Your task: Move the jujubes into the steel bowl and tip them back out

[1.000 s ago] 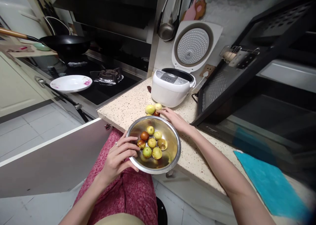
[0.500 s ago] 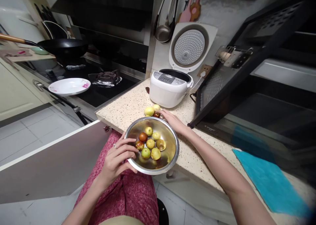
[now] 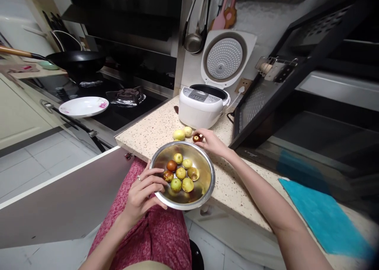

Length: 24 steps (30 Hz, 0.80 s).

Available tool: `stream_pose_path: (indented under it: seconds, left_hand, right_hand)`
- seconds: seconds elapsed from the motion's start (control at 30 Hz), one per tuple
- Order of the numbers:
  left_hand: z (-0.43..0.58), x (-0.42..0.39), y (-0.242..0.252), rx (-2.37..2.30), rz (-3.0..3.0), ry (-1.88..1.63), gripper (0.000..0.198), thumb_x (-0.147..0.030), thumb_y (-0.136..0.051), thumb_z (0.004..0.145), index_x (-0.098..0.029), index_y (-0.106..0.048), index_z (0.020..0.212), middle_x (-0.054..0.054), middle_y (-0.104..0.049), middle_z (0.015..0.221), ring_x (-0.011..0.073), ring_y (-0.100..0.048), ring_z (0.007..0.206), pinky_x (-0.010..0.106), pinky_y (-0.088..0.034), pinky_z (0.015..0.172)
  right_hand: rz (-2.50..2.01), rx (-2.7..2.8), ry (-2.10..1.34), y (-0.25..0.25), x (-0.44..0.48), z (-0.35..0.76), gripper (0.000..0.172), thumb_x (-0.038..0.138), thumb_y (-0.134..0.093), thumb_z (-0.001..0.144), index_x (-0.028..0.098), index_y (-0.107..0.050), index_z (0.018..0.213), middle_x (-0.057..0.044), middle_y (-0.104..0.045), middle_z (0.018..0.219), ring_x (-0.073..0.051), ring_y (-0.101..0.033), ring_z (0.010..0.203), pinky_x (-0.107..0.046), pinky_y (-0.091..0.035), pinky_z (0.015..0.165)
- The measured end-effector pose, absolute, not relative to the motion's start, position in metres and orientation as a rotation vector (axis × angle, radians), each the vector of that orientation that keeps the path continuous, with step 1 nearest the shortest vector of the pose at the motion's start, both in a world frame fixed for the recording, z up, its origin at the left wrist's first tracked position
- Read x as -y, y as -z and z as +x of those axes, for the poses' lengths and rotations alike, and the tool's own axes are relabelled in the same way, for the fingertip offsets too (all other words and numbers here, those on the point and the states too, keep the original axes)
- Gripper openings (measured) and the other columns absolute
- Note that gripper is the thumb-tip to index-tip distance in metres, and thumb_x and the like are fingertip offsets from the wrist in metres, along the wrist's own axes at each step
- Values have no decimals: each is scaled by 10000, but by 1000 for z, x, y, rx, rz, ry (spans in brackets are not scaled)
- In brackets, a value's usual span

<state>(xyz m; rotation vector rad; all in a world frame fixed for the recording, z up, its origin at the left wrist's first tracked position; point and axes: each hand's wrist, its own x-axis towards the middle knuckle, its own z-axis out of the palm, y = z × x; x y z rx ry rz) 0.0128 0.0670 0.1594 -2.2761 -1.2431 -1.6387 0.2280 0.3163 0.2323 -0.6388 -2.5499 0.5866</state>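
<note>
A steel bowl [image 3: 204, 191] with several small round fruits, which look like jujubes, is gripped at its left rim by my left hand [image 3: 142, 193], fingers over the edge and thumb beneath. Inside lie yellow-green fruits [image 3: 187, 184] and a reddish-brown one [image 3: 171, 165]. Just behind the bowl, my right hand [image 3: 213, 141] pinches a dark red-brown jujube [image 3: 196, 138] between thumb and fingers. To the left of that hand, pale yellow jujubes [image 3: 179, 134] rest on the speckled counter [image 3: 148, 135]; the bowl's rim partly hides one.
A white rice cooker [image 3: 201, 108] stands behind with its lid up. On the right are a black oven-like appliance [image 3: 296, 143] and a teal cloth [image 3: 322, 218]. The stove at left bears a floral plate [image 3: 84, 106] and a wok [image 3: 77, 60]. A cabinet door [image 3: 65, 199] hangs open.
My right hand has closed on the dark red-brown jujube and drawn it rightward, away from the yellow ones. The left hand and bowl stay nearly where they were.
</note>
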Motion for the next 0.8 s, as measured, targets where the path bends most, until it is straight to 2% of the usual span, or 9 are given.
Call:
stream_pose_path:
  seconds: [0.13,0.27,0.4,0.5,0.63,0.73,0.8]
  left_hand:
    - [20,-71,-158,1253,-2270,1699,311,-483,-708,922,-172,-696,924,76,-775,892,267,-711,1088,403,-598,947]
    - [31,-76,-158,1274,-2295,1721,306,-484,-717,915,-178,-715,939,72,-776,911,274,-707,1102,450,-582,992]
    - [43,-80,-158,1308,-2342,1723,273,-443,-744,903,-178,-717,962,72,-783,969,273,-682,1163,483,-536,1072]
    - [48,-82,-157,1284,-2412,1721,231,-397,-745,921,-190,-728,1022,73,-788,1037,272,-662,1220,506,-497,1127]
    - [41,-85,-155,1226,-2404,1812,291,-411,-621,1014,-200,-702,1198,100,-744,1229,258,-627,1302,517,-491,1149]
    - [27,-94,-156,1411,-2100,1982,236,-258,-492,1082,-217,-693,1199,80,-728,1219,215,-651,1249,464,-540,1091]
    - [17,-105,-157,1594,-1940,1986,227,-183,-491,1066,-215,-696,1157,73,-724,1186,202,-671,1183,434,-560,1044]
  right_hand:
    - [-583,2533,-664,-269,-301,238,204,264,-761,863,171,-688,1030,-81,-719,986,-229,-661,854,-367,-532,820]
    - [-475,2697,-818,-295,-281,244,185,270,-750,883,187,-684,1035,-73,-726,1018,-218,-671,872,-352,-543,833]
    - [-441,2921,-750,-295,-272,244,128,149,-734,859,181,-667,963,-53,-701,962,-210,-635,864,-319,-497,793]
    - [-465,3008,-693,-288,-274,243,180,44,-695,822,178,-643,930,-45,-684,951,-203,-607,858,-303,-459,769]
    - [-501,3011,-686,-282,-278,243,225,5,-663,803,176,-629,945,-41,-676,954,-199,-596,851,-297,-442,760]
    - [-510,3003,-671,-283,-278,242,220,12,-671,801,177,-630,941,-43,-681,959,-204,-600,858,-299,-439,760]
    - [-520,3005,-648,-284,-276,242,216,15,-671,800,178,-634,935,-46,-684,957,-210,-603,862,-304,-440,760]
